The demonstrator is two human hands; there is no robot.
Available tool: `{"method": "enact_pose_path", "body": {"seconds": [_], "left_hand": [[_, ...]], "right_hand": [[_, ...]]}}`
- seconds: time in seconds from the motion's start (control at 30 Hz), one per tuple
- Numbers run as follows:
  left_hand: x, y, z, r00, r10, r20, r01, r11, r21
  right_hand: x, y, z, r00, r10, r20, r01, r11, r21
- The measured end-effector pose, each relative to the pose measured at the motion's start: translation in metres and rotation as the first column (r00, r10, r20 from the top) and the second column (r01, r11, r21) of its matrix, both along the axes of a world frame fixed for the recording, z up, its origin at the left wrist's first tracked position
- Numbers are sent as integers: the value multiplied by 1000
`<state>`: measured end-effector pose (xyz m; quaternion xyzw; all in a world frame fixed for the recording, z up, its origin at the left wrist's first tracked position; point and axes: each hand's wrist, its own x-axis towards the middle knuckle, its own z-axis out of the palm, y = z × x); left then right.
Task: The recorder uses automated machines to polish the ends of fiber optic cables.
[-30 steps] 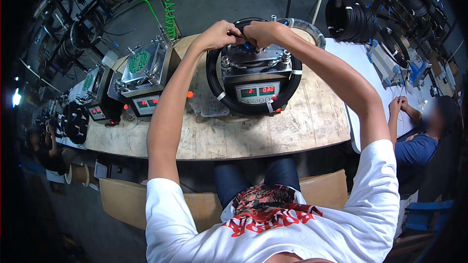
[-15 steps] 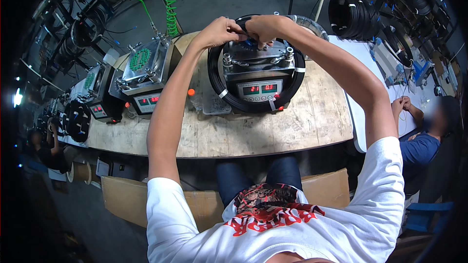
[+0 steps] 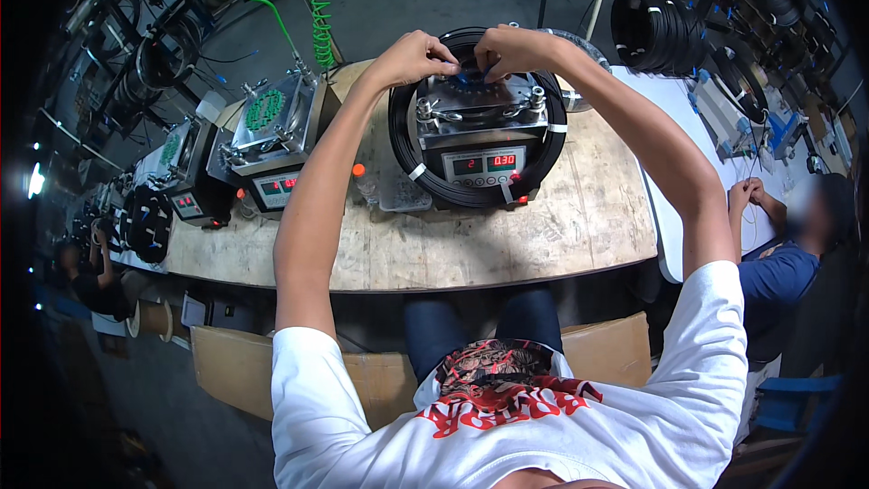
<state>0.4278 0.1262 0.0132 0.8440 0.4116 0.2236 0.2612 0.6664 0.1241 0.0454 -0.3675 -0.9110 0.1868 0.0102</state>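
A metal polishing machine (image 3: 480, 139) with a lit red readout stands on the wooden bench in front of me. A coil of black cable (image 3: 399, 140) is looped around it. Over the far side of the machine's top plate, my left hand (image 3: 418, 59) has its thumb and fingers pinched together. Close to its right, my right hand (image 3: 513, 50) is pinched too, fingertips down near the plate. Small blue parts show on the plate between the hands. Whatever sits in either pinch is too small and too covered by the fingers to name.
Two similar machines with green rings on top, one nearer (image 3: 267, 136) and one farther (image 3: 181, 163), stand to the left. An orange-capped bottle (image 3: 365, 185) and a clear plastic box (image 3: 405, 195) sit beside my machine. A co-worker (image 3: 778, 263) sits at the white table on the right.
My right hand has lifted and shifted right, opening a gap from my left hand. Its fingers no longer reach down over the plate. The machine's red readout has changed.
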Motion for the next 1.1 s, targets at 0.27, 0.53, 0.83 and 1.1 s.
{"method": "enact_pose_path", "body": {"seconds": [0.27,0.53,0.83,1.1], "left_hand": [[0,-1,3,999,-37,23,36,997,64],[19,-23,18,987,-10,-162,47,972,232],[33,-30,21,957,-7,-290,92,956,280],[40,-24,30,927,-63,-370,138,974,178]], "right_hand": [[-9,-12,-2,1000,26,8,-27,981,190],[11,-20,-37,945,-1,-326,66,980,190],[33,-50,-48,798,-12,-603,194,952,238],[34,-46,-54,766,-4,-642,242,928,283]]}}
